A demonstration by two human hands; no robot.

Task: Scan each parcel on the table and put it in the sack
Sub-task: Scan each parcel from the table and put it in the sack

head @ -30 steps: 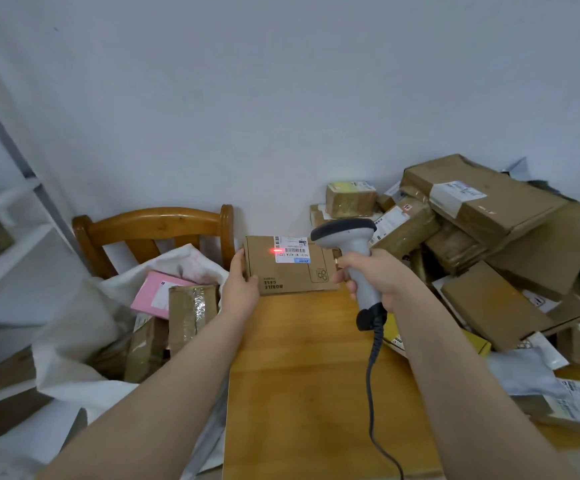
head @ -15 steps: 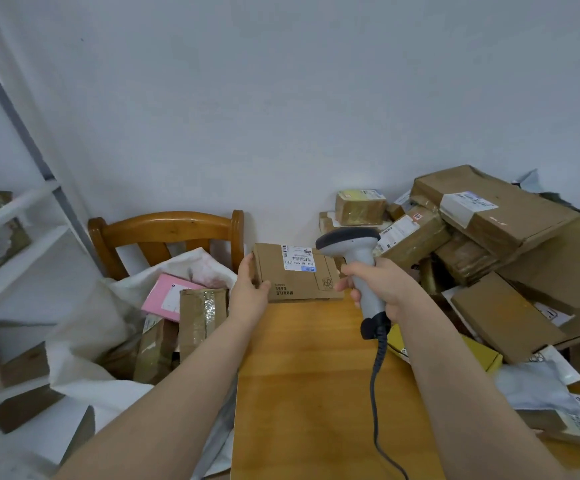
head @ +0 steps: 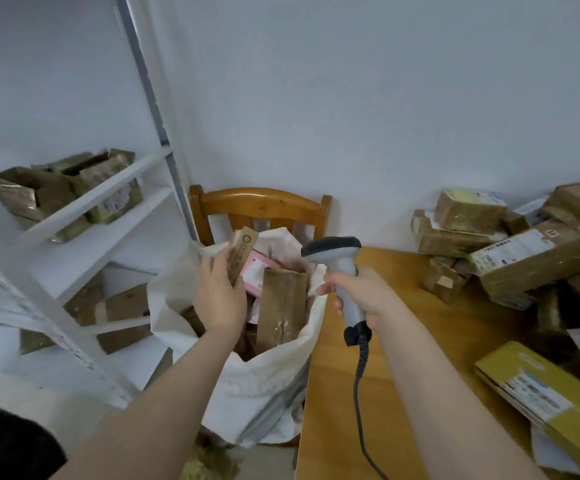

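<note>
My left hand [head: 218, 295] grips a small flat brown cardboard parcel [head: 242, 253] edge-up over the open mouth of the white sack [head: 264, 375]. Inside the sack stand a pink parcel [head: 257, 268] and a taped brown parcel [head: 281, 306]. My right hand [head: 364, 295] holds the grey corded barcode scanner [head: 340, 268] upright above the table's left edge. A heap of brown and yellow parcels [head: 531, 258] lies on the wooden table [head: 403, 341] at the right.
A wooden chair [head: 261, 206] stands behind the sack against the white wall. A white shelf unit [head: 84, 209] with several brown boxes fills the left. A yellow box [head: 545, 403] lies at the table's near right.
My left hand has carried the small brown parcel from the table's far edge leftward to above the sack. The view has swung left. The scanner's red light is no longer on the label.
</note>
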